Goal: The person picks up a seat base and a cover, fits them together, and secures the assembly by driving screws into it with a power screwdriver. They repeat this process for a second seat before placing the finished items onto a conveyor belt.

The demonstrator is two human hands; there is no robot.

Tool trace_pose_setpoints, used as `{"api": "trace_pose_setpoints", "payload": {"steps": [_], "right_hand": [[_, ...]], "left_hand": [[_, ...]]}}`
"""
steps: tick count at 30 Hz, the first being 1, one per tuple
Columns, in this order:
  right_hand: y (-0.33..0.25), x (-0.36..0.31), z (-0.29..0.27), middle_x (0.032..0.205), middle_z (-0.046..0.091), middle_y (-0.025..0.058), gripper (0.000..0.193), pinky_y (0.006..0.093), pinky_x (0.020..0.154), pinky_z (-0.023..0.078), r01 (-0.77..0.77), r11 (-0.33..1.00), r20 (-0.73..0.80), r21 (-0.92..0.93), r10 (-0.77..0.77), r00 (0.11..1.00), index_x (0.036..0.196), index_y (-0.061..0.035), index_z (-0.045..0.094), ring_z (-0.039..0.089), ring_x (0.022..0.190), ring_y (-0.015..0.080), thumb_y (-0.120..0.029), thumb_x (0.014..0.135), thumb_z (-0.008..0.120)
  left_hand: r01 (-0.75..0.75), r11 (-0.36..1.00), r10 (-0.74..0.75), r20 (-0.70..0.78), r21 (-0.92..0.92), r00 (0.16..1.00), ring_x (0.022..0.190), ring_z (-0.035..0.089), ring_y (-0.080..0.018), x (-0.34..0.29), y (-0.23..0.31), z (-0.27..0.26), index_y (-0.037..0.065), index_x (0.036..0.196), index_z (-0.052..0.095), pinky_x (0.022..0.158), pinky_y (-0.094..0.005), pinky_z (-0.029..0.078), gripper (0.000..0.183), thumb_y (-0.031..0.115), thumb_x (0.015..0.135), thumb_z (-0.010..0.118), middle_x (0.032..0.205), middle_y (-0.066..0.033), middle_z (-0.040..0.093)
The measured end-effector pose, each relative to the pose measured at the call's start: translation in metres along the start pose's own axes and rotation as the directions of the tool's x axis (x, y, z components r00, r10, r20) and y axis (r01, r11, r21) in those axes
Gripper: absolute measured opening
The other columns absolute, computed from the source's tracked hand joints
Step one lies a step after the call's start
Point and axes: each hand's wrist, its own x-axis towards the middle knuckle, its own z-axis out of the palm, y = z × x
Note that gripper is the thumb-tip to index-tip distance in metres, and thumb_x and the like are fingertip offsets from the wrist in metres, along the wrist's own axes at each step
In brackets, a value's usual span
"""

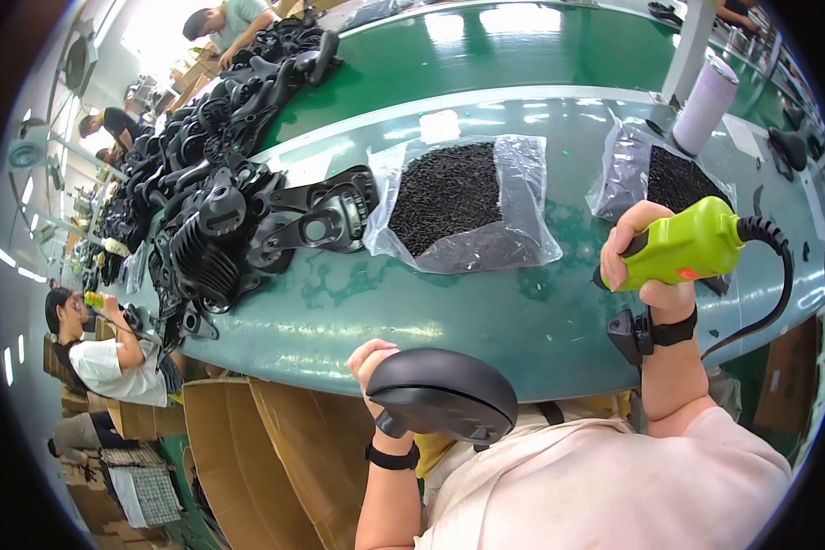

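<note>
My left hand (368,360) is closed around a rounded black plastic part (445,385), lifted in front of my body near the table's front edge. My right hand (640,229) grips a lime-green electric screwdriver (701,240) over the right side of the table. Its dark nose points left, and a black cord (768,312) curls down from its back end. Between and beyond my hands lies an open clear bag of small black screws (445,197). A second such bag (683,179) sits behind the screwdriver. Black plastic parts (215,247) are heaped at the left.
A lilac tumbler (706,105) stands beyond the right bag. Behind the green table (357,321) runs a shiny green conveyor (522,55). Open cardboard (238,449) is below the left edge. Several people work at the left; one person (124,353) holds a similar green tool.
</note>
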Motion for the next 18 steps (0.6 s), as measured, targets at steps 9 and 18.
{"api": "trace_pose_setpoints", "payload": {"steps": [9, 18], "right_hand": [[-0.007, 0.002, -0.012, 0.072, 0.059, 0.0080, 0.063, 0.0303, 0.062, 0.051, 0.035, 0.999, -0.104, -0.038, -0.039, 0.994, 0.102, -0.0003, 0.048, 0.060, 0.064, 0.0169, -0.042, 0.072, 0.085], [-0.026, 0.001, -0.027, 0.069, 0.056, 0.0070, 0.066, 0.0304, 0.059, 0.049, 0.074, 0.980, -0.328, -0.187, -0.133, 0.935, 0.105, 0.0012, 0.049, 0.058, 0.059, 0.0170, -0.053, 0.078, 0.073]], "left_hand": [[-0.125, 0.962, -0.002, 0.465, 0.243, 0.885, 0.107, 0.050, -0.0342, 0.018, 0.062, 0.042, 0.006, 0.122, 0.054, 0.094, -0.0426, 0.041, 0.063, 0.000, 0.063, 0.075, 0.114, -0.0144, 0.058], [-0.182, 0.938, -0.147, 0.812, 0.296, 0.564, 0.113, 0.046, -0.0409, 0.038, 0.092, 0.050, -0.001, 0.143, 0.037, 0.101, -0.0463, 0.037, 0.091, 0.018, 0.066, 0.083, 0.125, -0.0222, 0.049]]}}
